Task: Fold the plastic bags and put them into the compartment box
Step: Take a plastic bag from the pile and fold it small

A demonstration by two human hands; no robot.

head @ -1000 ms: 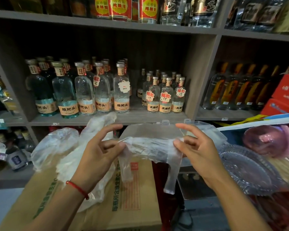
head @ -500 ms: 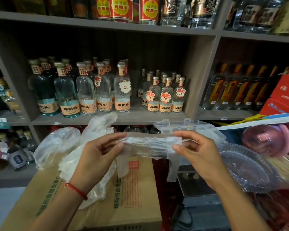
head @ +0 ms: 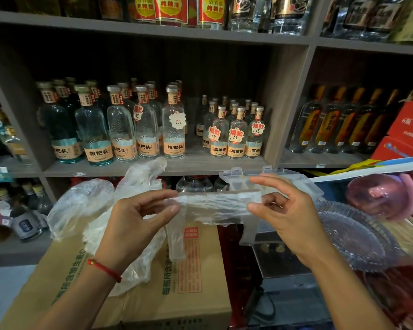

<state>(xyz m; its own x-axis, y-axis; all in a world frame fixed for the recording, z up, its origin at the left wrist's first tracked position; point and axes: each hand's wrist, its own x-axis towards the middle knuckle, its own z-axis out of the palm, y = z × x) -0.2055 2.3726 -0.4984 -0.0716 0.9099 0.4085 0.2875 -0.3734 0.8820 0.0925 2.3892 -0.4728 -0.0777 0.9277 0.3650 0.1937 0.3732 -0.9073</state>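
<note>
Left hand (head: 131, 225): thumb and forefinger pinch the left end of a clear plastic bag (head: 215, 206) folded into a narrow flat strip.
Right hand (head: 284, 217): thumb and forefinger pinch the strip's right end.
Bag: stretched level between both hands, in the air above a brown cardboard carton (head: 177, 282); two handle loops hang down.
Compartment box (head: 272, 177): clear plastic, lid latches up, just behind the right hand.
Loose bags (head: 86, 206): crumpled clear pile on the carton, behind the left hand.
</note>
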